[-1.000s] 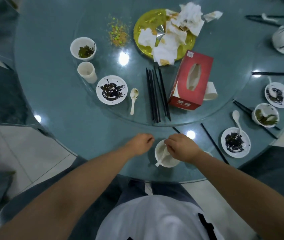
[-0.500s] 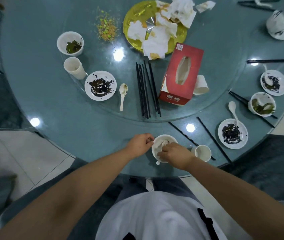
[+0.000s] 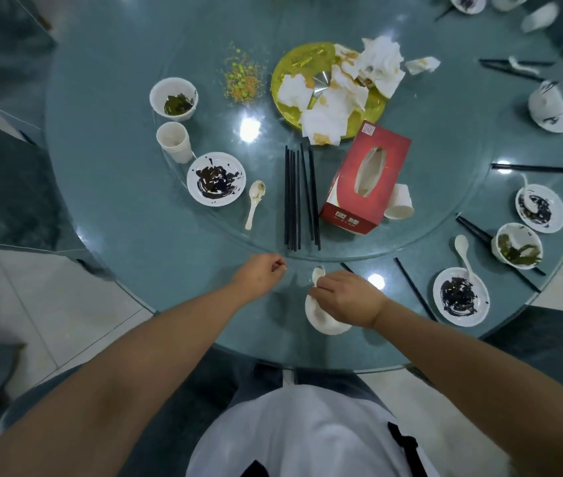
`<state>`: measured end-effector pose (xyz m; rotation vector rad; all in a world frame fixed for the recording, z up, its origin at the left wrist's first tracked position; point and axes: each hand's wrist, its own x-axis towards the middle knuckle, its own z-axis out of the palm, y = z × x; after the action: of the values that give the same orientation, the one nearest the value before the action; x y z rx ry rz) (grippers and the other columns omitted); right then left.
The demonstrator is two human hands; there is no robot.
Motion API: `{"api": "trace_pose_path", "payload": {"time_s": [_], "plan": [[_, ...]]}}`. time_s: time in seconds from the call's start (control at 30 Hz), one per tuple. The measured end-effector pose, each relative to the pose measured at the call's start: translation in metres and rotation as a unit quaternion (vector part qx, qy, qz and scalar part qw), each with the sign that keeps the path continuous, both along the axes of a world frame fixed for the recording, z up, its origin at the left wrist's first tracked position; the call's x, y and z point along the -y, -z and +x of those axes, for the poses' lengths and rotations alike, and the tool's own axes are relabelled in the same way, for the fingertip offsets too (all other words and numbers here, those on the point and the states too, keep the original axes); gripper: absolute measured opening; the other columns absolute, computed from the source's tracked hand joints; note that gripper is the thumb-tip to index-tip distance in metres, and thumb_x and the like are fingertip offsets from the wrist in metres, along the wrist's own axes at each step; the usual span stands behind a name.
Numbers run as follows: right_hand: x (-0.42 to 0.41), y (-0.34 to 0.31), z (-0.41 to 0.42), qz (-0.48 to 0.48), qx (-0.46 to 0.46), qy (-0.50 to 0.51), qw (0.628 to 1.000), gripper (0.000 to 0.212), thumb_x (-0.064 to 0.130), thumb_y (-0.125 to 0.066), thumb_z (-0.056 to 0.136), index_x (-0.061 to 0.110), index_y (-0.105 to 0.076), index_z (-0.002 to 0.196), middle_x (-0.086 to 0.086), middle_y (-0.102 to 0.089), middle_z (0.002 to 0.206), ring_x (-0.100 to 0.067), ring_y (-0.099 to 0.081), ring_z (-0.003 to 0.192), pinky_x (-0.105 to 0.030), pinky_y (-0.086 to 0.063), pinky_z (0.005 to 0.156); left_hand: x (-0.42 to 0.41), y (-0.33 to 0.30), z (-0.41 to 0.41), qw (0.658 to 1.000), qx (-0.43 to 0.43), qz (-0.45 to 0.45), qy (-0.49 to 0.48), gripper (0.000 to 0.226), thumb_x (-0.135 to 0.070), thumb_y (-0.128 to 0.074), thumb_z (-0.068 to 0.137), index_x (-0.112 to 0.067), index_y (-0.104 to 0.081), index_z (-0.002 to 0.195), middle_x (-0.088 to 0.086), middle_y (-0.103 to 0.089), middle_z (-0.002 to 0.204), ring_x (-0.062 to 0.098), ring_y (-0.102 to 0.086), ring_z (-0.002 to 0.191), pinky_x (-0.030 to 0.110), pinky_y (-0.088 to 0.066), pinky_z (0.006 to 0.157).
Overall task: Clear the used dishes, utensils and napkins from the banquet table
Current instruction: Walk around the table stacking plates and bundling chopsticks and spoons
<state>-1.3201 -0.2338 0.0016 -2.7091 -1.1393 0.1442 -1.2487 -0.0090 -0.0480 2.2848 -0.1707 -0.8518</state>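
The right hand (image 3: 345,297) pinches a white spoon (image 3: 318,274) in its fingers above a white bowl (image 3: 324,320). Left hand (image 3: 259,275) fingers curl empty, just left of the spoon

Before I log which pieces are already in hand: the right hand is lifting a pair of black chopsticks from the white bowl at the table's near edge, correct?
Not quite. The head view shows the right hand holding a white spoon, not black chopsticks, above the white bowl at the near edge. The rest stands.
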Motion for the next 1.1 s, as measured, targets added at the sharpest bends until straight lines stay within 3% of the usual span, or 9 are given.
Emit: {"api": "trace_pose_path", "payload": {"time_s": [0.2,0.37,0.47,0.57,0.77,0.93,1.0,1.1], "plan": [[-0.028,-0.004,0.049,0.009,0.045,-0.007,0.999,0.022,0.010,-0.077,0.078,0.005,-0.071,0.099,-0.009,-0.061,0.081,-0.027,-0.059,0.068,-0.034,-0.049,0.056,-0.035,-0.009,0.026,0.997,0.047,0.013,-0.061,0.015,-0.021,-0.058,0.094,-0.019,-0.071,0.100,-0.002,-0.066,0.084,0.016,-0.059,0.079,0.023,-0.042,0.070],[-0.058,0.003,0.092,-0.013,0.064,0.007,0.998,0.016,0.007,-0.068,0.085,0.001,-0.071,0.100,-0.014,-0.061,0.083,-0.033,-0.058,0.070,-0.041,-0.052,0.060,-0.065,-0.006,0.036,0.993,0.071,0.044,-0.086,0.017,-0.021,-0.056,0.093,-0.016,-0.070,0.101,0.001,-0.070,0.090,0.022,-0.063,0.086,0.031,-0.050,0.075],[-0.075,0.010,0.117,-0.029,0.077,0.035,0.996,0.025,0.008,-0.069,0.082,0.003,-0.069,0.106,-0.013,-0.062,0.090,-0.033,-0.058,0.078,-0.041,-0.051,0.066,-0.082,0.001,0.038,0.990,0.079,0.055,-0.103,0.018,-0.018,-0.055,0.092,-0.015,-0.070,0.102,0.005,-0.071,0.093,0.026,-0.064,0.088,0.032,-0.051,0.078],[-0.089,0.016,0.141,-0.070,0.100,0.050,0.991,0.037,0.012,-0.072,0.080,0.008,-0.065,0.116,-0.009,-0.062,0.098,-0.031,-0.057,0.088,-0.039,-0.047,0.073,-0.096,0.010,0.040,0.986,0.128,0.071,-0.081,0.024,-0.012,-0.055,0.092,-0.010,-0.069,0.112,0.011,-0.069,0.108,0.030,-0.063,0.101,0.032,-0.046,0.088],[-0.117,0.029,0.175,-0.111,0.133,0.075,0.982,0.028,0.015,-0.064,0.086,0.011,-0.066,0.114,-0.005,-0.063,0.100,-0.029,-0.058,0.089,-0.037,-0.045,0.071,-0.106,0.022,0.051,0.977,0.186,0.099,-0.029,0.048,-0.011,-0.051,0.093,-0.012,-0.051,0.142,0.010,-0.039,0.152,0.031,-0.041,0.137,0.041,-0.037,0.112],[-0.129,0.040,0.183,-0.154,0.079,0.082,0.981,0.033,0.012,-0.056,0.089,0.008,-0.061,0.121,-0.009,-0.061,0.108,-0.033,-0.055,0.101,-0.042,-0.046,0.081,-0.105,0.027,0.060,0.977,0.164,0.132,0.015,0.053,-0.014,-0.048,0.095,-0.014,-0.043,0.148,0.001,-0.022,0.162,0.028,-0.037,0.141,0.044,-0.039,0.111],[-0.130,0.043,0.183,-0.163,0.062,0.087,0.981,0.035,0.009,-0.054,0.090,0.006,-0.059,0.124,-0.011,-0.061,0.109,-0.034,-0.053,0.103,-0.044,-0.046,0.083,-0.105,0.028,0.061,0.978,0.160,0.133,0.021,0.054,-0.014,-0.047,0.095,-0.014,-0.042,0.148,-0.001,-0.022,0.162,0.026,-0.041,0.139,0.043,-0.041,0.109],[-0.132,0.047,0.182,-0.176,0.048,0.092,0.979,0.036,0.009,-0.053,0.090,0.005,-0.057,0.126,-0.011,-0.060,0.111,-0.034,-0.051,0.105,-0.044,-0.044,0.086,-0.107,0.029,0.063,0.976,0.182,0.121,0.027,0.054,-0.008,-0.046,0.094,-0.011,-0.043,0.147,0.002,-0.028,0.160,0.020,-0.032,0.145,0.041,-0.037,0.112]]}}
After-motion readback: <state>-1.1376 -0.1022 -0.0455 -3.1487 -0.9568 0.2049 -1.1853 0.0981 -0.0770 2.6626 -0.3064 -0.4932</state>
